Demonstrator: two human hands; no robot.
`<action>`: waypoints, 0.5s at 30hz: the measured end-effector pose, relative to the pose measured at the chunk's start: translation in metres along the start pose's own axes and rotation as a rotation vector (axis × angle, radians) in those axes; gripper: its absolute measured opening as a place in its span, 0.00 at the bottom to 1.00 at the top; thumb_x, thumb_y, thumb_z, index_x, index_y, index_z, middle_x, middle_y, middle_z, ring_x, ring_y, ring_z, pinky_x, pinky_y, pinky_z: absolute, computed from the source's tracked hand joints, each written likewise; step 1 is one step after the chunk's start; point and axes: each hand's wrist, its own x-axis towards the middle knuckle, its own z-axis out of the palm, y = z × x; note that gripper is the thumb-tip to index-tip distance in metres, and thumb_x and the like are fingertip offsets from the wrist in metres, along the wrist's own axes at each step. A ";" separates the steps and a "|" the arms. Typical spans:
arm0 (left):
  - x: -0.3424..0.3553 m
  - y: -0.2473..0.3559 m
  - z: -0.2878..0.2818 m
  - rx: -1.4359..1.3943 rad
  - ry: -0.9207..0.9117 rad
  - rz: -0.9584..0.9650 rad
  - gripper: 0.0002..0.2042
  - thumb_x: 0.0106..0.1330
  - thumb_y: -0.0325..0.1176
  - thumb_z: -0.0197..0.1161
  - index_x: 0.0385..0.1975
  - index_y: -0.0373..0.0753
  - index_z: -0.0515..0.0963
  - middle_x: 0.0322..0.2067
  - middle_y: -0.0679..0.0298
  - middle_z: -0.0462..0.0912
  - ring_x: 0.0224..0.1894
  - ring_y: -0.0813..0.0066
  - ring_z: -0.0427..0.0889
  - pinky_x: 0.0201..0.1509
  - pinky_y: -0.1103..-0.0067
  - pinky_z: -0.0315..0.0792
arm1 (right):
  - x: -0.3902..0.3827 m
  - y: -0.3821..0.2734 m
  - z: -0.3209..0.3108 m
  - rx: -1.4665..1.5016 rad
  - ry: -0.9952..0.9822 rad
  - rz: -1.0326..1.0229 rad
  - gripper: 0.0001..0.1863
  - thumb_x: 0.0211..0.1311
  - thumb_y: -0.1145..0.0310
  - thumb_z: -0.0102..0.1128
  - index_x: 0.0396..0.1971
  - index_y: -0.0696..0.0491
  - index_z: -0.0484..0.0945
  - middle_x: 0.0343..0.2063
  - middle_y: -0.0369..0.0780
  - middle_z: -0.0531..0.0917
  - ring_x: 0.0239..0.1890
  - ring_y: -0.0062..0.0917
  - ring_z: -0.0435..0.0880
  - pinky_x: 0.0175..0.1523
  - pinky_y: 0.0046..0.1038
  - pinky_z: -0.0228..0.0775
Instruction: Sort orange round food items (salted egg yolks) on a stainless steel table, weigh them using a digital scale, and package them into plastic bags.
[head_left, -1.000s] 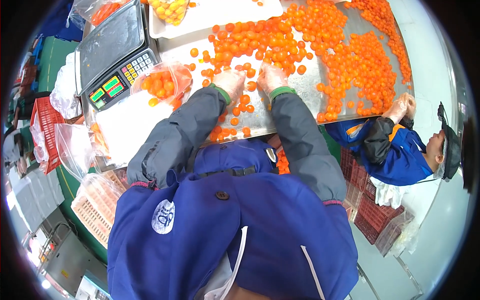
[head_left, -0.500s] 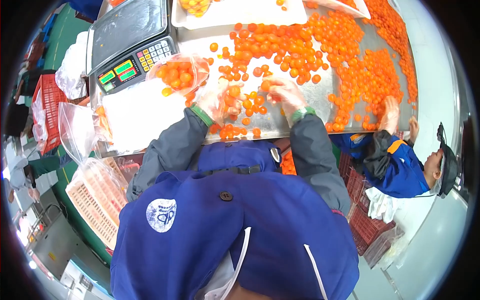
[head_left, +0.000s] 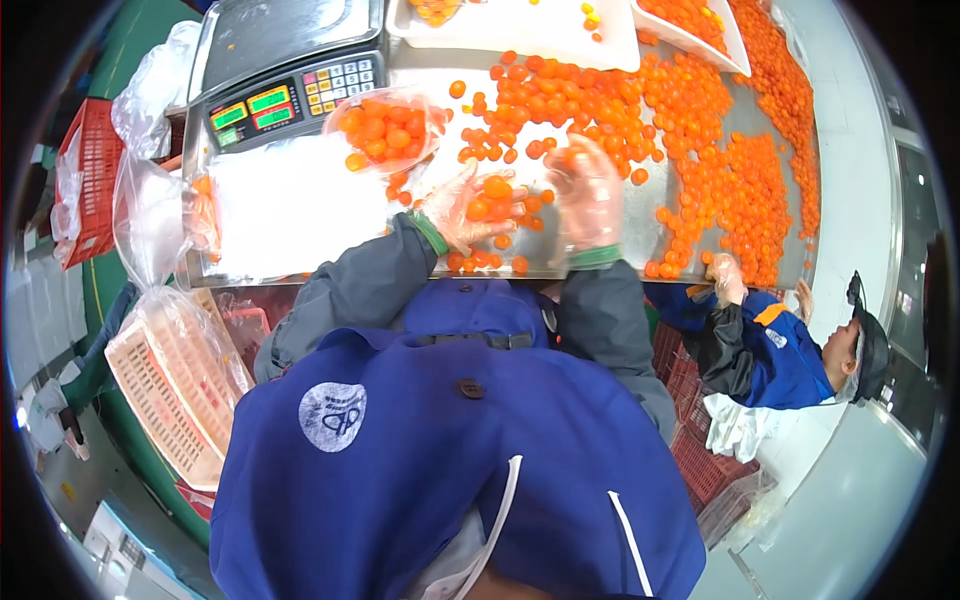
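Orange cherry tomatoes (head_left: 560,90) lie loose over the metal table. My left hand (head_left: 455,210), in a clear glove with a green cuff band, is turned palm up and cupped round several cherry tomatoes (head_left: 488,205), its fingers spread beneath them. My right hand (head_left: 588,195), gloved the same way, is raised just right of it, at the near edge of the loose tomatoes. Its fingers are smeared, with orange showing by them, and I cannot make out whether it grips a tomato. Beyond my left hand sits a clear bag (head_left: 385,130) part filled with tomatoes.
A digital scale (head_left: 290,75) stands at the far left, behind a white sheet (head_left: 300,215). White trays (head_left: 510,30) with tomatoes are at the back. On the right, a co-worker's gloved hand (head_left: 727,278) is at the table edge. Crates (head_left: 165,400) stand below left.
My left hand has turned palm up with tomatoes in it. My right hand has lifted and straightened upward. The co-worker's hand has drawn back toward the table edge. The view has shifted slightly.
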 end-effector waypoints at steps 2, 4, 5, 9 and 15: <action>-0.004 0.005 -0.011 -0.268 -0.155 -0.092 0.28 0.73 0.40 0.57 0.69 0.39 0.59 0.67 0.56 0.67 0.61 0.60 0.75 0.62 0.64 0.75 | 0.006 -0.003 -0.034 0.044 0.186 0.068 0.14 0.66 0.69 0.60 0.49 0.56 0.76 0.40 0.39 0.82 0.41 0.26 0.83 0.45 0.24 0.75; -0.014 0.004 0.003 0.149 -0.041 0.075 0.27 0.68 0.28 0.62 0.67 0.38 0.63 0.63 0.55 0.73 0.58 0.69 0.77 0.58 0.70 0.77 | 0.001 -0.002 -0.050 0.067 0.181 0.097 0.12 0.68 0.67 0.60 0.47 0.55 0.76 0.39 0.39 0.82 0.39 0.27 0.83 0.42 0.23 0.76; -0.024 0.001 0.015 0.762 0.005 0.338 0.24 0.68 0.27 0.61 0.64 0.36 0.66 0.58 0.56 0.78 0.57 0.72 0.77 0.54 0.73 0.77 | -0.004 0.004 -0.058 0.071 0.174 0.157 0.11 0.68 0.67 0.60 0.46 0.54 0.76 0.39 0.39 0.81 0.39 0.26 0.83 0.40 0.22 0.76; -0.050 0.009 0.040 0.579 0.115 0.245 0.23 0.65 0.24 0.62 0.61 0.35 0.69 0.52 0.60 0.81 0.52 0.72 0.79 0.54 0.75 0.76 | -0.022 0.051 -0.094 0.401 0.083 0.368 0.08 0.69 0.65 0.58 0.41 0.54 0.76 0.31 0.36 0.79 0.32 0.22 0.79 0.33 0.21 0.74; -0.114 0.080 0.080 0.615 0.236 0.490 0.16 0.69 0.33 0.60 0.54 0.34 0.76 0.48 0.60 0.81 0.48 0.75 0.81 0.46 0.81 0.77 | -0.029 0.079 -0.089 0.547 0.227 0.475 0.07 0.69 0.70 0.57 0.41 0.56 0.76 0.31 0.37 0.80 0.25 0.20 0.75 0.30 0.22 0.71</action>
